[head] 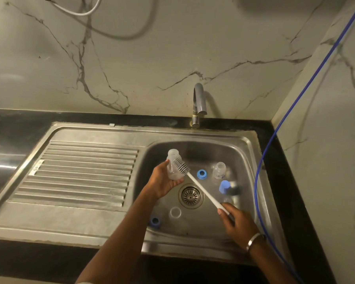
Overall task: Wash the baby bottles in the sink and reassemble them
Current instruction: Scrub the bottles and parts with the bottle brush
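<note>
Backdrop: marble-look wall (172, 48) with dark veins is rising behind a black desk (19, 124), and a chrome tap (199, 103) is standing at the back edge of the steel sink (252, 152).
Drainboard: ridged steel panel (80, 173) is lying to the left of the basin.
Left hand: the left hand (164, 181) is reaching over the basin, its grip curling round the lower half of a clear bottle (174, 160), thumb on the near side, holding it tilted with the open neck pointing up and away.
Right hand: the right hand (238, 222) is pinching the end of the white handle of a bottle brush (201, 187); a metal bangle (254, 240) is sitting on the wrist.
Brush head: the grey bristles are lying against the outside of the held bottle, not inside it.
Basin floor: a second clear bottle (219, 170) is standing upright right of the drain (190, 197), a blue ring (201, 174) just left of it, a blue cap (224, 186) lying in front of it.
Near edge: a clear teat (175, 212) is resting near the drain, with another blue ring (155, 221) beside it at the basin's front left.
Cord: a blue cable (307, 85) is running down the right wall past the sink.
</note>
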Demonstrator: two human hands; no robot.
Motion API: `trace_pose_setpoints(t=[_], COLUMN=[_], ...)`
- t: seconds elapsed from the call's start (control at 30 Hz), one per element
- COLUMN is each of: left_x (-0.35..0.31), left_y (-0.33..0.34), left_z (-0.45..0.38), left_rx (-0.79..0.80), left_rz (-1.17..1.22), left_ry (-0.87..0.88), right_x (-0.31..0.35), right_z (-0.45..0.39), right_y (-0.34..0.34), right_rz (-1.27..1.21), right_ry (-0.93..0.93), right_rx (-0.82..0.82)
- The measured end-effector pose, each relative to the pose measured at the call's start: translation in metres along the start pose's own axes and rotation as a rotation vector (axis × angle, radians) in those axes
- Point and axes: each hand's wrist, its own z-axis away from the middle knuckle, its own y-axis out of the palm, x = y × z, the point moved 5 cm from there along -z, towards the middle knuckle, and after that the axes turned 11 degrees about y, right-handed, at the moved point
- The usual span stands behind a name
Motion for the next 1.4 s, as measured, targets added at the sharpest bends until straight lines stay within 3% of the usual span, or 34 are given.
trace_pose_setpoints(t=[0.3, 0.47, 0.63, 0.93, 1.2, 1.4], left_x=[0.01, 0.002, -0.002, 0.008, -0.003, 0.006], left_y=[0.0, -0.002, -0.008, 0.002, -0.004, 0.006], left_z=[-0.001, -0.006, -0.012, -0.002, -0.006, 0.006], left_rx=[0.057, 0.024, -0.021, 0.169, 0.005, 0.102], left_rz=[-0.071, 0.011, -0.109, -0.106, -0.029, -0.19], left_ry=[-0.036, -0.026, 0.017, 0.027, 0.002, -0.062], right_x=[0.001, 0.0, -0.007, 0.003, -0.003, 0.0], right_z=[-0.011, -0.007, 0.002, -0.011, 0.003, -0.004], right_y=[-0.006, -0.002, 0.001, -0.008, -0.003, -0.009], right_rz=[0.016, -0.009, -0.007, 0.001, 0.024, 0.041], right_ry=[0.061, 0.028, 0.0, 0.067, -0.016, 0.073], right_rx=[-0.089, -0.021, 0.045, -0.12, -0.002, -0.115])
